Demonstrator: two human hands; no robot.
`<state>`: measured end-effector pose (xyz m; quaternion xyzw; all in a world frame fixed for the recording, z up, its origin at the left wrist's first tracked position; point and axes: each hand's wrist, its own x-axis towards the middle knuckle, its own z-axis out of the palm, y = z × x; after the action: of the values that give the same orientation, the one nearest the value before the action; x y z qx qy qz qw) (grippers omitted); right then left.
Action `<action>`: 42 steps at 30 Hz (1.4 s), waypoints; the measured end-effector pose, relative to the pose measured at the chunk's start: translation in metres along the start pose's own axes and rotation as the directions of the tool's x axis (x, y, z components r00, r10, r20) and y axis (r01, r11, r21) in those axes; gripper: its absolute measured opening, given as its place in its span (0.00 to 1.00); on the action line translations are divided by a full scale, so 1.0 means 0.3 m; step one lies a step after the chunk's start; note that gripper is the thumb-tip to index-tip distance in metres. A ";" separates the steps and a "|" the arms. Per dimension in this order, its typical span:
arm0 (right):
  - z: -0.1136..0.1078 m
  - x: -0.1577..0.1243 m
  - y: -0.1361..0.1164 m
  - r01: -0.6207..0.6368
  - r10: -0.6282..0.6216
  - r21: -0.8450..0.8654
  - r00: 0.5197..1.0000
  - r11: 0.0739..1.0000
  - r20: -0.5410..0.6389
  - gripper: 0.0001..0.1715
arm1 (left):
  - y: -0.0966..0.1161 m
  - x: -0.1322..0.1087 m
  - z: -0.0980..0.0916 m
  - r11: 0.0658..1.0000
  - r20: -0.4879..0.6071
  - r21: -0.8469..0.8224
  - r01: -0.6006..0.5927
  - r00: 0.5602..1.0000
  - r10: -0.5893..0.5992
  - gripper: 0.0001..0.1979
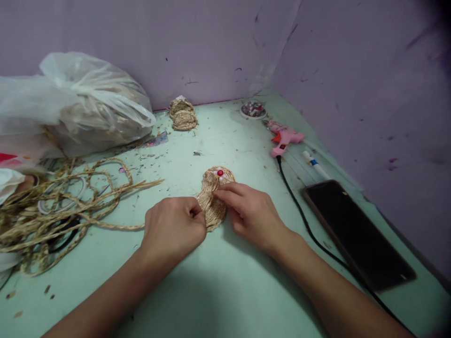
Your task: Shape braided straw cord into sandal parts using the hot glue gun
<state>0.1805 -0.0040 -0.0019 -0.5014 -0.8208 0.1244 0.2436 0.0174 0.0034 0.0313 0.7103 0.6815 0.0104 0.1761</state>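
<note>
Head view, far left: a tied translucent plastic bag (105, 115) bulges against the purple wall (211, 47), its contents blurred by the film. Below it, on the pale green table (200, 286), lies a tangle of tan braided cord (84, 218), with dark scraps scattered around. One strand leaves the tangle and runs right until it meets the left hand (174, 223). That hand is curled into a fist, knuckles up, against the left edge of the coiled braid piece (214, 213); its fingers are closed, and I cannot tell whether they grip the strand, the edge or both. At the back, near the wall, stands a second braid piece (184, 119), well apart from the hands. The coiled braid piece itself lies on the table between the two hands, a red bead (220, 173) with white bits around it near its far end. The right hand (252, 213) reaches in from the other side, partly open, fingers together and slightly bent, their tips resting on the braid. Farther right are a white dish (253, 118) of small beads, a pink glue gun (283, 141) with its black cable (306, 224), a white pen (315, 163) with a blue band, and a dark-screened phone (359, 234) beside the cable.
</note>
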 end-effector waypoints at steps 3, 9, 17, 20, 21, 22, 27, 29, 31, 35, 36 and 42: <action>0.000 0.007 -0.010 -0.006 0.010 -0.059 0.998 0.998 0.065 0.25 | 0.003 -0.003 0.005 0.999 -0.010 0.030 -0.018 1.000 0.018 0.09; 0.005 0.016 -0.022 0.004 0.009 -0.111 0.993 0.994 0.117 0.24 | 0.005 0.000 0.018 0.997 -0.009 0.066 -0.048 0.999 0.049 0.08; -0.018 -0.028 -0.018 -0.042 0.103 0.199 0.946 0.979 -0.308 0.12 | -0.022 0.006 -0.065 0.999 -0.048 -0.004 -0.032 0.998 0.032 0.08; -0.018 -0.033 -0.034 -0.085 0.142 0.202 0.948 0.976 -0.285 0.29 | -0.069 0.022 -0.146 0.995 -0.057 -0.096 0.006 0.998 -0.012 0.07; -0.010 -0.031 -0.042 -0.102 0.144 0.186 0.963 0.977 -0.228 0.42 | -0.089 0.030 -0.168 0.992 -0.074 -0.125 0.020 0.997 -0.029 0.07; 0.001 -0.029 -0.048 -0.123 0.151 0.167 0.974 0.978 -0.170 0.53 | -0.109 0.039 -0.185 0.988 -0.093 -0.151 0.029 0.995 -0.044 0.07; 0.066 -0.014 -0.046 -0.244 0.258 0.129 0.960 0.961 -0.107 0.54 | -0.161 0.090 -0.177 0.955 -0.077 -0.294 -0.028 0.997 0.006 0.06; 0.075 -0.011 -0.030 -0.277 0.300 0.177 0.946 0.944 -0.121 0.48 | -0.153 0.103 -0.149 0.936 -0.022 -0.346 -0.060 0.998 0.056 0.06; 0.072 -0.008 -0.018 -0.291 0.325 0.209 0.934 0.934 -0.147 0.42 | -0.140 0.110 -0.118 0.925 0.010 -0.374 -0.067 0.997 0.076 0.07; 0.050 0.016 -0.032 -0.167 0.181 0.085 0.963 0.982 -0.199 0.35 | -0.126 0.114 -0.059 0.903 -0.049 -0.422 -0.079 0.997 0.064 0.06; 0.044 0.027 -0.041 -0.133 0.138 0.036 0.973 0.990 -0.185 0.35 | -0.126 0.114 -0.044 0.891 -0.075 -0.446 -0.083 0.996 0.056 0.06; 0.003 0.118 -0.032 -0.193 0.193 0.008 0.976 0.981 -0.101 0.37 | -0.134 0.106 0.036 0.774 -0.372 -0.617 -0.142 0.919 -0.128 0.08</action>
<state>0.1594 0.0228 0.0114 -0.5846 -0.7551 0.1210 0.2710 -0.0163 0.0322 0.0035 0.5949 0.6562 0.3818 0.2640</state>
